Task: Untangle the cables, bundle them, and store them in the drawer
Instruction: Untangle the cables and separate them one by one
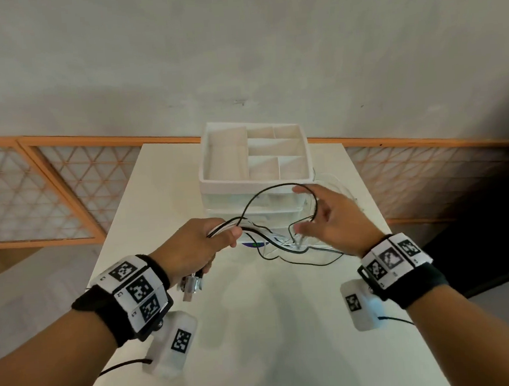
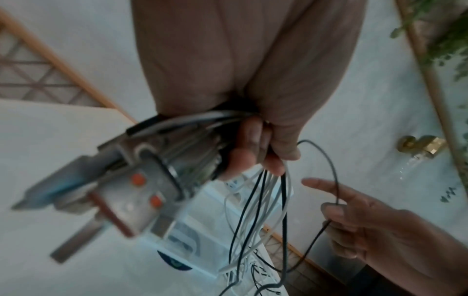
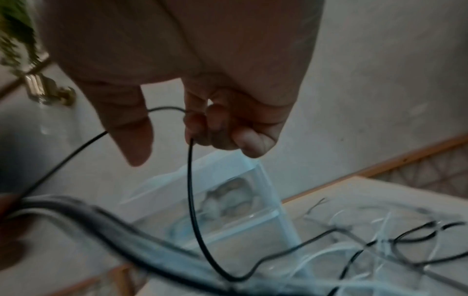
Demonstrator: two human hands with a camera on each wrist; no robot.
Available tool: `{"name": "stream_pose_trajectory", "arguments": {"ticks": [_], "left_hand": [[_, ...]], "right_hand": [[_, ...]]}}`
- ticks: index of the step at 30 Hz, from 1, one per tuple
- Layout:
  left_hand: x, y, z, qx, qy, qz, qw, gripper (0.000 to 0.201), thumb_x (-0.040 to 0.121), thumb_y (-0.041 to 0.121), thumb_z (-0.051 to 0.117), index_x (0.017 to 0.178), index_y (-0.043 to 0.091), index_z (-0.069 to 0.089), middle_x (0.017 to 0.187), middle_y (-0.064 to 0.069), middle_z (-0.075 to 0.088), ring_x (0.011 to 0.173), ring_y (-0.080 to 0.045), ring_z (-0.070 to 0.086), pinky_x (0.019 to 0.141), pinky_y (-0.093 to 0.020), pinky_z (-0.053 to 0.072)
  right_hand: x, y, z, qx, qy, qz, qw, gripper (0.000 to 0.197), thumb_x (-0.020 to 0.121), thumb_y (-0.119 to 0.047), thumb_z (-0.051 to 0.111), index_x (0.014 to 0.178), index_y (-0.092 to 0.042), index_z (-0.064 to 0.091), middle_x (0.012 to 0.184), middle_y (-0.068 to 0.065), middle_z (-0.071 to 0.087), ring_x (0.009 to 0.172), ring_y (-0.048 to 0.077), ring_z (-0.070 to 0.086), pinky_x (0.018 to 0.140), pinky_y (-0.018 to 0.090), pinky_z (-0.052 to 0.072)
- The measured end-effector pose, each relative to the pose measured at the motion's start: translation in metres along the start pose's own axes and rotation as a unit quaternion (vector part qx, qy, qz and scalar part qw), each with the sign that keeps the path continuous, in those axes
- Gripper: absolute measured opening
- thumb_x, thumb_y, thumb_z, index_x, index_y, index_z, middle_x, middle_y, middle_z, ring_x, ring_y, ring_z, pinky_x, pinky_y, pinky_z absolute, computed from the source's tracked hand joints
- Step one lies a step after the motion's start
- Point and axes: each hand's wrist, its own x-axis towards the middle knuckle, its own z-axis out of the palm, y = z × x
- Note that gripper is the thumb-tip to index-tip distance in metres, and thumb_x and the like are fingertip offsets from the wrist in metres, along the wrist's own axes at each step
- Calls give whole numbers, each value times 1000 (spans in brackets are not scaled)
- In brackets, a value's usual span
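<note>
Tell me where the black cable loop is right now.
In the head view the black cable loop arches in the air between both hands, in front of the drawer unit: from the left hand, gripping the bundle, to the right hand, whose fingers hook it.

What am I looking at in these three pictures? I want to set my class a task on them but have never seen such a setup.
No machine here: a person works with two bare hands, wearing wristbands with printed markers. The wide picture comes from a camera on the head; the two close ones come from cameras on each wrist, looking along the fingers.

On the white table stands a clear drawer unit with a divided white tray on top. Loose black and white cables lie tangled in front of it.

The left hand grips a gathered bunch of cables whose plugs stick out beside the palm. The right hand holds a loop of one thin black cable in its curled fingers.
</note>
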Motion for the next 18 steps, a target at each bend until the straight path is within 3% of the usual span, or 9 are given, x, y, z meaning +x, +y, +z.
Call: {"name": "stream_pose_trajectory", "arguments": {"ticks": [3,6,7,9,11,13,14,16,18], "left_hand": [[-2,12,-4,49,-2,31,998,48,88,61,56,74,16,65,51,-1,42,46,-20,43,48,-24,35],[-5,23,-7,72,-18,59,995,47,88,57,57,69,15,64,47,3,38,41,-17,36,42,-22,32],[-6,26,-9,70,-20,65,995,46,88,54,58,68,14,64,45,5,36,40,-15,34,41,-20,31],[-8,28,-15,68,-9,67,995,46,85,56,60,67,14,63,44,4,35,40,-16,33,41,-19,30],[-8,27,-23,70,18,63,995,50,81,61,58,67,13,62,43,3,36,41,-16,35,40,-19,31],[-7,21,-30,78,40,46,995,52,81,62,59,69,11,63,45,2,40,39,-14,36,39,-19,31],[-6,17,-31,83,43,37,995,51,83,60,61,69,11,64,48,1,45,39,-13,37,39,-19,31],[-4,10,-30,83,38,20,996,46,85,55,64,69,11,67,53,1,55,39,-10,42,42,-20,34],[-1,8,-25,84,39,13,996,44,84,54,66,68,12,69,53,4,57,43,-10,46,44,-19,35]], "right_hand": [[-11,-23,34,-16,-73,-46,996,73,71,-50,84,135,-44,48,49,-26,52,48,-2,49,56,11,35],[-14,-18,69,-12,-84,-79,993,58,86,-38,75,138,-43,50,46,-25,47,43,4,43,52,11,28],[-14,-10,75,-11,-81,-88,993,51,90,-33,69,137,-41,51,48,-24,48,45,3,44,55,13,31],[-10,7,69,-6,-91,-92,992,41,96,-25,60,135,-37,57,61,-35,56,59,-8,55,68,17,45],[-1,21,42,-12,-103,-47,994,31,100,-21,57,126,-33,66,63,-38,60,61,-12,58,74,17,48],[10,36,8,-55,-57,14,997,23,99,-19,57,111,-30,75,52,-27,59,53,-6,56,69,19,50],[14,41,-8,-80,-4,38,996,22,97,-18,59,104,-30,76,55,-26,61,57,-5,58,72,20,52],[18,37,-24,-77,89,59,991,21,94,-18,62,100,-35,73,76,-20,67,65,-2,59,76,29,55],[16,7,-18,24,87,15,996,28,89,-22,70,112,-38,67,97,-13,67,60,7,56,65,30,52]]}}
